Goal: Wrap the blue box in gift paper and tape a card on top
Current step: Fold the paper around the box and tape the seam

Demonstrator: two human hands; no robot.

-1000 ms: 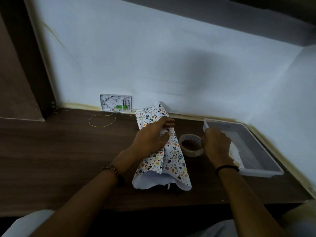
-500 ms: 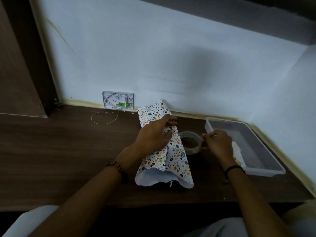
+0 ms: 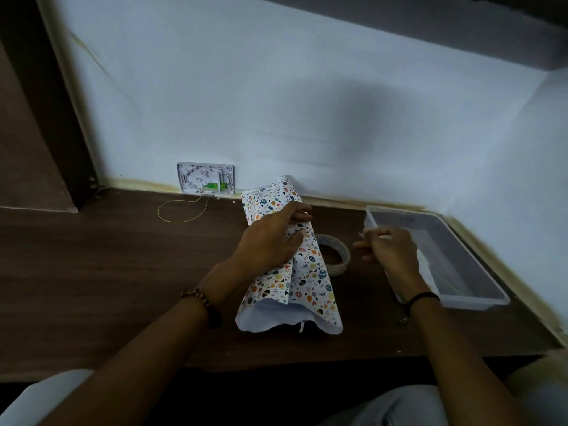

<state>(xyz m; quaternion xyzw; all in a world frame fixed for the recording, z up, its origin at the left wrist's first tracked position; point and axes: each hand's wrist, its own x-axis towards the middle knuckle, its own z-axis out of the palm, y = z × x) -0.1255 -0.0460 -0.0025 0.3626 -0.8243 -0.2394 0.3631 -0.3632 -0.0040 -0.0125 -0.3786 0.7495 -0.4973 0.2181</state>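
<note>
Head cam: left hand grips egg-patterned white gift paper, right hand pinches a small clear tape strip

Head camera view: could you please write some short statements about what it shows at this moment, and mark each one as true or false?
1. The left hand holds the gift paper down. True.
2. The tape roll lies inside the clear plastic bin. False: it lies on the table, between the gift paper and the bin.
3. The near end of the gift paper is open. True.
4. The right hand grips the tape roll. False: it hovers to the right of the roll, pinching a pale strip.
5. A yellow wire loop lies on the table near the wall. True.
</note>
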